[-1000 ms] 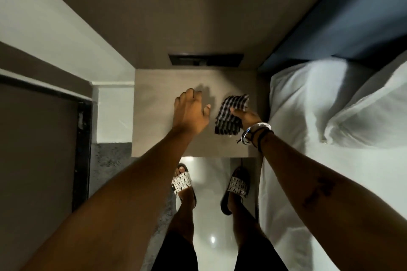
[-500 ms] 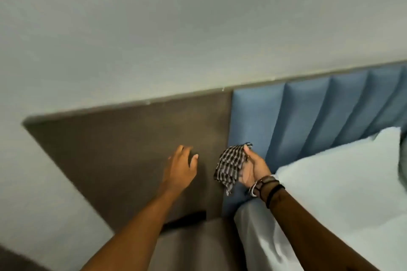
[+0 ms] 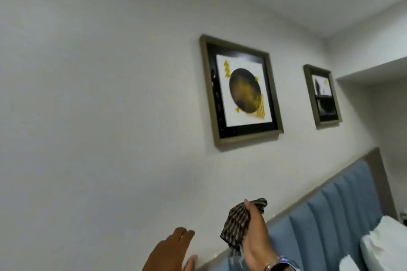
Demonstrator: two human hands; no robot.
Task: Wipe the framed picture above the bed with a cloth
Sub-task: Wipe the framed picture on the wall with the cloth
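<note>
A framed picture (image 3: 241, 92) with a dark gold circle on white hangs on the pale wall above the bed, its frame grey-brown. My right hand (image 3: 256, 235) is well below it, near the bottom edge, shut on a black-and-white checked cloth (image 3: 239, 223) that bunches out to the left of the fingers. My left hand (image 3: 171, 253) is lower and to the left, fingers loosely together, holding nothing, close to the wall.
A second, smaller framed picture (image 3: 322, 95) hangs further right. A blue padded headboard (image 3: 330, 213) runs along the lower right, with white pillows (image 3: 383, 246) at the corner. A wall recess (image 3: 378, 72) juts out at the right.
The view has swung up from the bedside table to the wall and pictures. My right hand lifted the cloth off the table and raised it; my left hand rose alongside.
</note>
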